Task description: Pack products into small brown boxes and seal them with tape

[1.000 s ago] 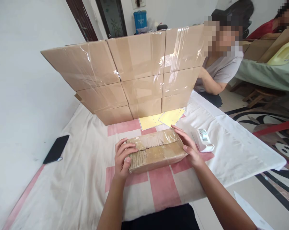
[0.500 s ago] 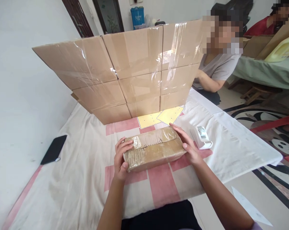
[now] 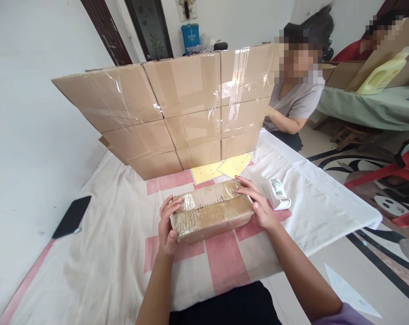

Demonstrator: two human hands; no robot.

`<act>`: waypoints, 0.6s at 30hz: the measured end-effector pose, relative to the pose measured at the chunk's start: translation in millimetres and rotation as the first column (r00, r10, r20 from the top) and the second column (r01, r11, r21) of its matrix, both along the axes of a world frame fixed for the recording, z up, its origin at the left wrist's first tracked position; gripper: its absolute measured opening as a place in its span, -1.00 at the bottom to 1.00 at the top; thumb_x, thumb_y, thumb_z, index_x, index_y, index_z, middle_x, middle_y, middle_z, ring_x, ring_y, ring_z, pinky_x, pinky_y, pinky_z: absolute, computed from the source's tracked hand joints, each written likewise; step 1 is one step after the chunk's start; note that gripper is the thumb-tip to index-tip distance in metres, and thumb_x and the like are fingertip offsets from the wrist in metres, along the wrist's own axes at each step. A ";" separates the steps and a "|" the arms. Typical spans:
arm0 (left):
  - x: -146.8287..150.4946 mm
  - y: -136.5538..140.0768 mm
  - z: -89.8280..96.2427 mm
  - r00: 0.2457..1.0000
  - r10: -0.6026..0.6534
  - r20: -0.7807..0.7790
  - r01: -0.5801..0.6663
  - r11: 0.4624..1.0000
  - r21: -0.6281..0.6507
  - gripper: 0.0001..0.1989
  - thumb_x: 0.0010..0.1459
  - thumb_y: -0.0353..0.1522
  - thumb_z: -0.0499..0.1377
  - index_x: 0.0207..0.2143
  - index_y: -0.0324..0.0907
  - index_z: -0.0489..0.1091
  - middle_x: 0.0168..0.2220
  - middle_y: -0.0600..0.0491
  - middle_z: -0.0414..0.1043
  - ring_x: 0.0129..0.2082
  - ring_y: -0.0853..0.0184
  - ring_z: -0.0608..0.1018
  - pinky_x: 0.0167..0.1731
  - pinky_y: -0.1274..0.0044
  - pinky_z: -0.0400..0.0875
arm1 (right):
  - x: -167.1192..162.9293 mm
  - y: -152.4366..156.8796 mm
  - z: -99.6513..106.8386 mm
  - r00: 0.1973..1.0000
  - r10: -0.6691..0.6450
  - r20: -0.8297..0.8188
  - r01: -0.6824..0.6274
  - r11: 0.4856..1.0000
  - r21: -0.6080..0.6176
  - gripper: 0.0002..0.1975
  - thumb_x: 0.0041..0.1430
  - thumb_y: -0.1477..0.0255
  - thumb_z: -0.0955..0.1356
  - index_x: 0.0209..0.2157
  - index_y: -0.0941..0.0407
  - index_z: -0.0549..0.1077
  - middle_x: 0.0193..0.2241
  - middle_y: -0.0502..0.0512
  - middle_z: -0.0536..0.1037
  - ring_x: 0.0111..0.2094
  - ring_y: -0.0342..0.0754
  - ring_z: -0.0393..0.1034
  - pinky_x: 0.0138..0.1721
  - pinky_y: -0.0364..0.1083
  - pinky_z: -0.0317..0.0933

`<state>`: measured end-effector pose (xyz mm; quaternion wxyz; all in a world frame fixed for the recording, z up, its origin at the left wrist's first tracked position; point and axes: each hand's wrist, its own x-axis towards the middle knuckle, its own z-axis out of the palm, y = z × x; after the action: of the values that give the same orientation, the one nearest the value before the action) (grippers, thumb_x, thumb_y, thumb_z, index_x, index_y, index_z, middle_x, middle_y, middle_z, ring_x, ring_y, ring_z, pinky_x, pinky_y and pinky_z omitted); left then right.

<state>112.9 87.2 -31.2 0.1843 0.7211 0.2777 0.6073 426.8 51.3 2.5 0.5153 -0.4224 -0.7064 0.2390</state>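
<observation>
Between the left hand (image 3: 168,225) and the right hand (image 3: 259,206), whose parted, slightly bent fingers clasp its ends, an oblong cardboard box (image 3: 214,213), tape-glossed and ridged at its left end, sits on rumpled pink-and-cream cloth (image 3: 226,264), its underside hidden.
</observation>
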 end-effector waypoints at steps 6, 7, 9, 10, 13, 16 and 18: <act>0.6 -0.4 -1.7 1.000 0.011 0.007 -0.011 1.000 -0.011 -0.41 0.36 0.09 -0.06 0.11 -0.09 0.43 0.15 -0.12 0.49 0.36 -0.06 0.28 0.33 -0.03 0.12 | 4.1 6.4 -9.0 1.000 0.021 0.013 -0.023 0.995 0.096 -0.32 0.38 -0.14 0.06 0.12 -0.02 0.49 0.36 0.20 0.25 0.37 0.24 0.15 0.37 0.27 0.03; 0.5 -0.5 -1.9 1.000 0.005 0.012 -0.005 1.000 -0.015 -0.42 0.35 0.08 -0.06 0.11 -0.09 0.43 0.15 -0.12 0.48 0.36 -0.06 0.27 0.34 -0.03 0.11 | 3.9 6.8 -9.5 1.000 0.019 0.013 -0.020 0.995 0.097 -0.32 0.38 -0.13 0.06 0.11 -0.02 0.50 0.36 0.20 0.26 0.37 0.24 0.15 0.37 0.27 0.03; 0.4 -0.8 -2.2 1.000 0.003 0.015 -0.003 1.000 -0.024 -0.41 0.35 0.09 -0.06 0.11 -0.09 0.44 0.16 -0.12 0.47 0.37 -0.06 0.26 0.34 -0.02 0.10 | 3.0 6.6 -9.6 1.000 0.017 0.009 -0.018 0.995 0.094 -0.33 0.38 -0.13 0.06 0.10 -0.01 0.50 0.35 0.19 0.26 0.36 0.24 0.15 0.37 0.27 0.04; 0.3 -1.0 -2.2 1.000 0.007 0.010 -0.006 1.000 -0.027 -0.41 0.35 0.10 -0.06 0.11 -0.09 0.44 0.17 -0.12 0.47 0.38 -0.06 0.26 0.34 -0.03 0.10 | 2.5 6.3 -9.6 1.000 0.017 0.004 -0.018 0.996 0.091 -0.34 0.38 -0.13 0.06 0.09 -0.02 0.51 0.35 0.19 0.26 0.36 0.24 0.15 0.37 0.27 0.04; 0.3 -2.3 -2.2 0.999 0.032 -0.009 -0.032 0.999 -0.023 -0.39 0.34 0.12 -0.08 0.08 -0.08 0.44 0.18 -0.11 0.46 0.38 -0.05 0.26 0.35 -0.03 0.10 | 0.6 4.7 -10.4 0.999 0.010 -0.031 -0.006 0.995 0.102 -0.31 0.37 -0.15 0.06 0.13 -0.03 0.49 0.37 0.19 0.26 0.37 0.24 0.15 0.36 0.27 0.04; 0.6 -3.8 -2.5 0.999 0.052 -0.010 -0.052 0.999 -0.006 -0.38 0.35 0.13 -0.10 0.07 -0.09 0.45 0.18 -0.11 0.46 0.39 -0.04 0.26 0.37 -0.02 0.08 | -0.8 2.9 -12.1 0.994 -0.006 -0.110 0.020 0.992 0.125 -0.28 0.36 -0.17 0.05 0.22 -0.06 0.42 0.37 0.18 0.27 0.38 0.23 0.14 0.35 0.29 0.06; 0.8 -4.2 -2.9 0.998 0.055 0.004 -0.055 0.998 0.014 -0.38 0.35 0.13 -0.10 0.08 -0.10 0.45 0.19 -0.11 0.46 0.41 -0.04 0.23 0.39 -0.01 0.05 | -1.3 2.0 -12.4 0.987 -0.004 -0.162 0.025 0.992 0.127 -0.29 0.35 -0.18 0.06 0.25 -0.08 0.40 0.36 0.17 0.28 0.39 0.22 0.13 0.34 0.29 0.10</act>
<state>113.6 83.0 -34.1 0.1630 0.7134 0.2928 0.6155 425.5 53.3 -9.9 0.5988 -0.3727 -0.6731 0.2225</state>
